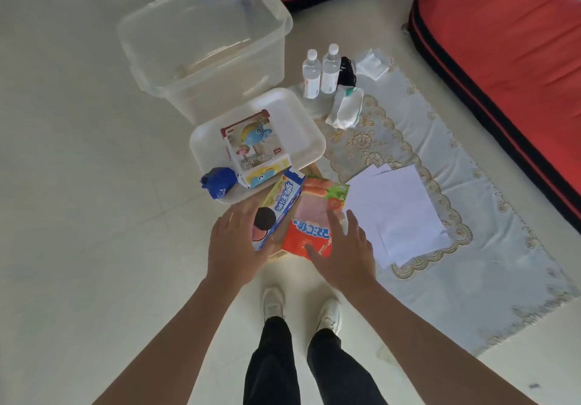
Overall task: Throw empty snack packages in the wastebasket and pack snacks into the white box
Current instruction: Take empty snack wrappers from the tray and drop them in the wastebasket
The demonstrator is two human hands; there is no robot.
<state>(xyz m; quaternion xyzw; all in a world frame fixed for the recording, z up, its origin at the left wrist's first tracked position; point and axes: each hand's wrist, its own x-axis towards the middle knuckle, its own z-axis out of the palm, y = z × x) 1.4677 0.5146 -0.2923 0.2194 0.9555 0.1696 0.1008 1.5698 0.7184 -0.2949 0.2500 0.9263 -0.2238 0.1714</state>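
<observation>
A white box lid or tray (301, 128) lies on the floor in front of a large clear plastic box (204, 30). On the tray sit a cartoon-printed snack carton (251, 140) and a crumpled blue wrapper (218, 181). Below them lie a blue cookie package (283, 200) and a red-and-pink snack bag (314, 225). My left hand (234, 247) is spread flat over the cookie package's lower end. My right hand (342, 253) is spread over the red bag's lower right. Neither hand grips anything; whether they touch the packs is unclear.
Two water bottles (320, 71), a wet-wipe pack (345, 107), a black item and white tissue stand on a pale blue lace mat (440, 279), with white paper sheets (396, 212). Red mattresses (503, 58) border the right and top. My shoes (301, 307) stand just below the snacks.
</observation>
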